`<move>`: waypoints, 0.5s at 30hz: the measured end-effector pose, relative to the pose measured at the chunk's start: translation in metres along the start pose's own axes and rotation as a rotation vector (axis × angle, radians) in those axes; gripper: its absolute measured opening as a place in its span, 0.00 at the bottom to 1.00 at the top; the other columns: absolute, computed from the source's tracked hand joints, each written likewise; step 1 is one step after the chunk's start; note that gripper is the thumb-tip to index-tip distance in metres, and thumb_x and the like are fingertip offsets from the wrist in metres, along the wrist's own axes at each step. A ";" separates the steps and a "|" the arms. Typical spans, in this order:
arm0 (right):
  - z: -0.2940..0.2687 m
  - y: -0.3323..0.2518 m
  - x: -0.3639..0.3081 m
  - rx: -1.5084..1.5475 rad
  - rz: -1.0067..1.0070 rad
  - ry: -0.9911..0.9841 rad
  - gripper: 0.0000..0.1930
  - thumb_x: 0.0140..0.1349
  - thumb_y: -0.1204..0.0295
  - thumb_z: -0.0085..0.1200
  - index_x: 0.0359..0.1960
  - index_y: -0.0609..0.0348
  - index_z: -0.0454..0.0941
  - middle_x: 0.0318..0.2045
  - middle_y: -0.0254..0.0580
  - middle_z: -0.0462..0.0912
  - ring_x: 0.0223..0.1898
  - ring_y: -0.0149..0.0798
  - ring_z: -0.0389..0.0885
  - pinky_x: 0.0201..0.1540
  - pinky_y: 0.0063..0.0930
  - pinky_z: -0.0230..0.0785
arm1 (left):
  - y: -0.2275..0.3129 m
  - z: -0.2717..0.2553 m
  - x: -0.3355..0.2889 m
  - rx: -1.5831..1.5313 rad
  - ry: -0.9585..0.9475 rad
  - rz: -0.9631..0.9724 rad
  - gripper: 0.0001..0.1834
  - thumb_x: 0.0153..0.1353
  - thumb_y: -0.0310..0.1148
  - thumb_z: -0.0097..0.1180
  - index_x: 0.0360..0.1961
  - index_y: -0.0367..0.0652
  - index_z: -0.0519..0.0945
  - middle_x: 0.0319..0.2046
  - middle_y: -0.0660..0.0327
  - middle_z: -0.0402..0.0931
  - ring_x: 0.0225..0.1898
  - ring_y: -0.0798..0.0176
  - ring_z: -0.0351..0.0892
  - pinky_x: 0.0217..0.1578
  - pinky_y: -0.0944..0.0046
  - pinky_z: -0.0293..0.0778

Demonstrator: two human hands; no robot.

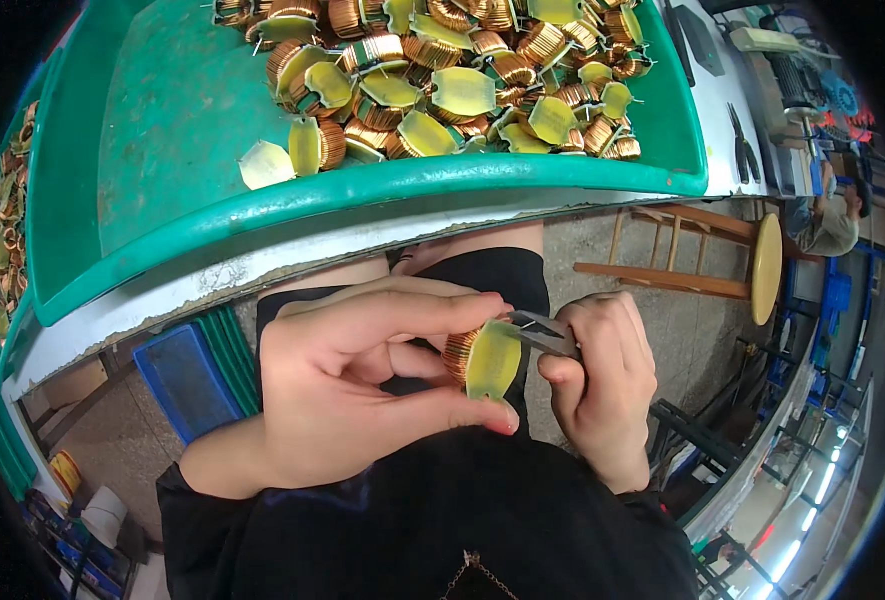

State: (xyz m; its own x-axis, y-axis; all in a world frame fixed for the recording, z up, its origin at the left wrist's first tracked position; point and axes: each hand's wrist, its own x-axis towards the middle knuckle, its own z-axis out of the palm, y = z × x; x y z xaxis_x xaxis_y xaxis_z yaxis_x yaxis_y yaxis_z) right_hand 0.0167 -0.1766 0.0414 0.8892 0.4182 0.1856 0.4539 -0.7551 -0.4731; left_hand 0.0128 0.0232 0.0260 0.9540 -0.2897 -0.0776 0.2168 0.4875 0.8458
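Observation:
Between the thumb and fingers of my left hand (347, 365) is a copper-wound toroidal coil (493, 360) with a yellow-green base plate turned toward my right side. My right hand (607, 375) is closed around a pair of pliers (550, 334); its handles are mostly hidden in the palm. The jaws reach the upper edge of the yellow-green plate, close to my left fingertips. Whether they grip a wire lead there is too small to tell. Both hands are above my lap, in front of the table edge.
A green tray (382, 183) on the white table holds many similar coils (462, 90), heaped toward its right. Another pair of pliers (742, 145) lies right of it. A wooden stool (765, 268) stands at the right, a blue crate (187, 380) at lower left. Another person (832, 225) is at far right.

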 end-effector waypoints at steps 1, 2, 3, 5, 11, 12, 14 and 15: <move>0.001 0.000 0.001 -0.001 0.003 -0.003 0.14 0.54 0.62 0.56 0.32 0.62 0.73 0.28 0.40 0.72 0.27 0.41 0.66 0.33 0.30 0.63 | 0.000 -0.001 0.000 -0.003 0.000 -0.003 0.27 0.40 0.12 0.65 0.46 0.29 0.74 0.46 0.48 0.73 0.36 0.65 0.77 0.37 0.72 0.80; 0.001 0.001 0.001 0.002 -0.006 0.003 0.14 0.55 0.62 0.55 0.32 0.62 0.73 0.28 0.40 0.72 0.27 0.40 0.66 0.33 0.29 0.63 | 0.000 -0.001 0.001 0.020 -0.010 -0.009 0.28 0.39 0.11 0.65 0.46 0.29 0.74 0.46 0.46 0.73 0.36 0.63 0.78 0.37 0.71 0.80; 0.002 0.001 0.001 0.004 -0.015 0.010 0.14 0.55 0.62 0.55 0.32 0.62 0.73 0.28 0.40 0.71 0.27 0.40 0.66 0.33 0.29 0.63 | -0.001 -0.002 0.001 0.044 -0.019 -0.014 0.29 0.38 0.10 0.65 0.46 0.29 0.73 0.46 0.44 0.73 0.35 0.60 0.79 0.37 0.70 0.81; 0.004 0.002 0.002 0.010 -0.035 0.024 0.15 0.55 0.61 0.55 0.31 0.62 0.73 0.27 0.40 0.71 0.26 0.40 0.66 0.33 0.29 0.62 | -0.001 -0.004 0.002 0.094 -0.039 -0.023 0.31 0.36 0.08 0.64 0.47 0.28 0.73 0.46 0.40 0.72 0.34 0.56 0.81 0.36 0.67 0.81; 0.005 0.010 0.001 -0.007 -0.081 0.013 0.16 0.56 0.59 0.54 0.31 0.62 0.73 0.26 0.40 0.71 0.24 0.40 0.65 0.32 0.29 0.62 | -0.003 -0.003 0.002 0.079 -0.026 -0.042 0.27 0.39 0.13 0.66 0.46 0.30 0.75 0.44 0.49 0.74 0.35 0.66 0.77 0.34 0.74 0.80; 0.005 0.011 0.000 -0.010 -0.088 0.008 0.17 0.57 0.58 0.53 0.31 0.62 0.73 0.26 0.40 0.71 0.24 0.40 0.65 0.31 0.29 0.62 | -0.004 -0.003 0.002 0.087 -0.027 -0.034 0.27 0.39 0.13 0.66 0.46 0.30 0.75 0.44 0.49 0.75 0.34 0.66 0.77 0.34 0.74 0.80; 0.005 0.013 -0.001 -0.016 -0.101 -0.002 0.17 0.57 0.57 0.53 0.30 0.62 0.73 0.25 0.40 0.70 0.23 0.40 0.65 0.30 0.28 0.62 | -0.007 -0.003 0.002 0.104 -0.028 -0.019 0.27 0.39 0.14 0.67 0.45 0.30 0.76 0.43 0.50 0.75 0.34 0.66 0.77 0.34 0.74 0.80; 0.005 0.014 -0.002 -0.019 -0.107 -0.007 0.17 0.57 0.57 0.52 0.30 0.62 0.72 0.24 0.40 0.70 0.22 0.39 0.64 0.29 0.28 0.62 | -0.008 -0.003 0.001 0.112 -0.030 -0.011 0.27 0.39 0.14 0.67 0.45 0.30 0.76 0.43 0.50 0.75 0.33 0.67 0.77 0.34 0.74 0.80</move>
State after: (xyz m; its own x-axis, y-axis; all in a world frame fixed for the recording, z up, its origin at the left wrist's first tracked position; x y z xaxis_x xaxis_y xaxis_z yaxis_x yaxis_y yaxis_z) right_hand 0.0210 -0.1853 0.0304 0.8350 0.5006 0.2283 0.5475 -0.7152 -0.4344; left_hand 0.0131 0.0215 0.0179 0.9447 -0.3196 -0.0730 0.2012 0.3894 0.8988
